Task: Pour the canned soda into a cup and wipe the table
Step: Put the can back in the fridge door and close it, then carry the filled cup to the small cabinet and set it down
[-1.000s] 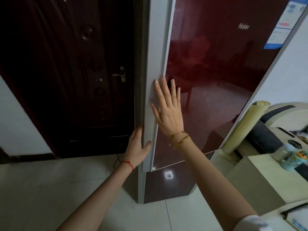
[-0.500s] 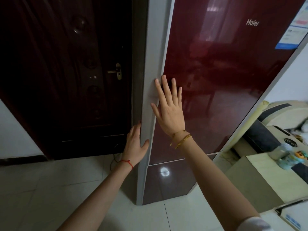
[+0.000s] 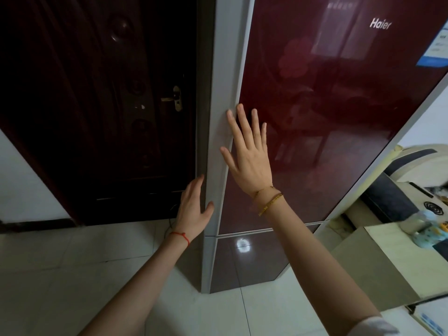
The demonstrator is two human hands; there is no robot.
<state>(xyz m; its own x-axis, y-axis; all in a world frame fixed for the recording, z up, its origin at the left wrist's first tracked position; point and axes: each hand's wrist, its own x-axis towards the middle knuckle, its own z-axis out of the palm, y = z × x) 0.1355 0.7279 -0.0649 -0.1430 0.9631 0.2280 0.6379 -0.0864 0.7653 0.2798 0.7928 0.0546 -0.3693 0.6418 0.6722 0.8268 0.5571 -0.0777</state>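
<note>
A tall refrigerator with a glossy dark red door (image 3: 327,117) and a grey side edge (image 3: 224,93) fills the middle and right of the view. My right hand (image 3: 249,154) lies flat on the red door near its left edge, fingers spread and pointing up. My left hand (image 3: 194,209) rests against the grey side of the refrigerator lower down, fingers apart, thumb on the edge. Neither hand holds anything. No soda can, cup or cloth is in sight.
A dark wooden door (image 3: 109,105) with a brass handle (image 3: 175,98) stands to the left. A pale table (image 3: 388,258) with small bottles (image 3: 426,229) is at the right. A rolled mat (image 3: 378,175) leans beside the refrigerator. White floor tiles (image 3: 72,275) lie below.
The view has shifted slightly leftward and closer to the refrigerator. Both hands keep their places on the door and side edge.
</note>
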